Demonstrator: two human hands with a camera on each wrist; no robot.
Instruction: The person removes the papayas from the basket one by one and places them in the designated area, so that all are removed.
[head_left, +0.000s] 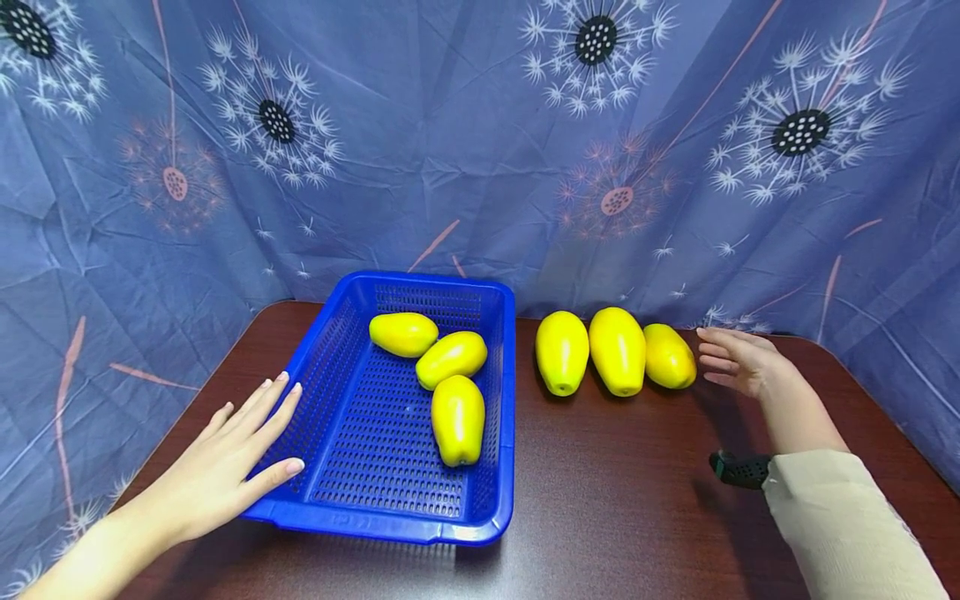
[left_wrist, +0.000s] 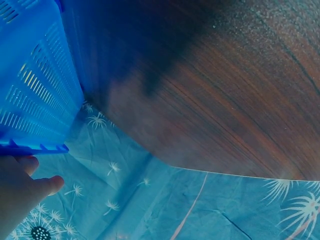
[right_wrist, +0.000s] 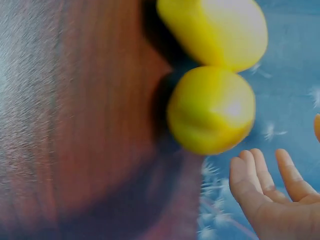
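Note:
A blue perforated plastic basket point(head_left: 508, 417) stands on the table and holds three yellow papayas, one at the back point(head_left: 403, 334), one in the middle point(head_left: 452, 359) and one in front point(head_left: 458, 420). My left hand point(head_left: 217, 471) lies along the basket's left rim, fingers straight and spread. To the basket's right, three more papayas stand in a row: a left one point(head_left: 562, 353), a middle one point(head_left: 617, 352) and a smaller right one point(head_left: 669, 357). Beside that smaller papaya, my right hand point(head_left: 738, 362) holds nothing, its fingers loosely extended. The right wrist view shows a gap between fingertips and papaya point(right_wrist: 210, 111).
The dark brown wooden table point(head_left: 600, 500) reaches back to a blue curtain point(head_left: 450, 150) with dandelion prints, which also hangs at both sides. A small dark device point(head_left: 741, 471) sticks out at the right sleeve's cuff point(head_left: 813, 479).

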